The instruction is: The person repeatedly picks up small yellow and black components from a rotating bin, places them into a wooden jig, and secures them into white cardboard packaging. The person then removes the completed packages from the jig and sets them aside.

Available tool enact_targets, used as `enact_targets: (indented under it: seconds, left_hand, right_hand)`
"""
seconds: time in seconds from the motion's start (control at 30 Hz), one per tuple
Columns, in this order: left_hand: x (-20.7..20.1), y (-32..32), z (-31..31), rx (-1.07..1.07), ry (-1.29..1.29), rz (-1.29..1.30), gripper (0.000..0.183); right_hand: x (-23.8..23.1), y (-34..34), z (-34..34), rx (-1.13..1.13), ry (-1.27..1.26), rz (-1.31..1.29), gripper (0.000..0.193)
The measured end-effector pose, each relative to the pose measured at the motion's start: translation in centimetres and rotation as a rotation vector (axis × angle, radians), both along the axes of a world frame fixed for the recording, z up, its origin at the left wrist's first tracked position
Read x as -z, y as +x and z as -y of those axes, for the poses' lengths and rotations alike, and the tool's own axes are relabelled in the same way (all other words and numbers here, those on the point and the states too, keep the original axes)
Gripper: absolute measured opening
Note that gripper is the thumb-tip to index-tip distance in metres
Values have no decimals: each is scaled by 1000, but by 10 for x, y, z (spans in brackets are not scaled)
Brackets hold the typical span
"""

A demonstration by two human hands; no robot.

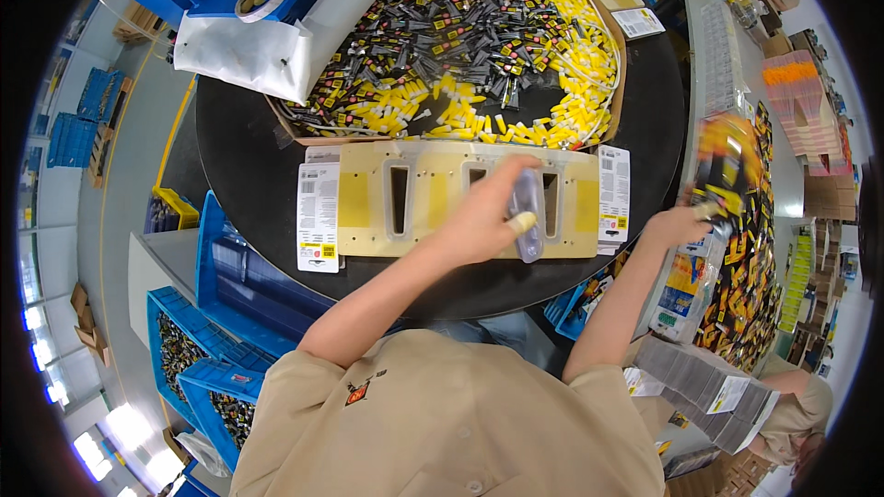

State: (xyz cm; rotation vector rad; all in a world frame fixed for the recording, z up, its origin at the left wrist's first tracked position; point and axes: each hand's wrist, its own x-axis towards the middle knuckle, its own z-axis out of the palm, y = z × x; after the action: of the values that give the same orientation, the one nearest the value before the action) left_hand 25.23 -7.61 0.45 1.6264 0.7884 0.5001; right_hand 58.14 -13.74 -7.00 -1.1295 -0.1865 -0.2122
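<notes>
My left hand (pixel 488 212) is closed on a clear plastic blister shell (pixel 528 221), holding it over the right part of a cream-yellow fixture board (pixel 433 212). Framed oblong slots run across this board, and the hand partly covers the middle one. Out to the right, my right hand (pixel 683 226) grips a black, orange and yellow package (pixel 723 175), smeared by motion. Printed white cards (pixel 319 212) lie at the board's left end, with more cards (pixel 613 198) at its right end.
Beyond the board, a wide carton (pixel 612 120) holds heaped small black tubes (pixel 442 28) and yellow-capped nozzles (pixel 571 83). All stand on a round black table (pixel 239 156). Blue bins (pixel 230 267) flank it on the left; packages (pixel 737 304) cover the right bench. A co-worker's arm (pixel 783 382) shows lower right.
</notes>
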Motion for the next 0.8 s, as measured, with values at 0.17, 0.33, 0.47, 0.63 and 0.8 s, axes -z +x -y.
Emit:
enact_targets:
  seconds: [0.17,0.33,0.47,0.63,0.8]
  left_hand:
    - [48,56,1,111,158,-215,55]
    - [55,78,0,22,211,-406,51]
    - [50,83,-1,-30,226,-561,52]
    - [47,48,-7,-114,144,-385,55]
    - [43,2,-18,-165,120,-353,46]
  right_hand:
    - [9,12,-80,-285,-241,58,28]
    - [46,-55,-204,-902,-651,261,27]
    - [58,-86,-257,-775,-1132,692,35]
    - [20,-78,-217,-873,-766,517,25]
    - [-15,-83,-85,-1272,-695,144,24]
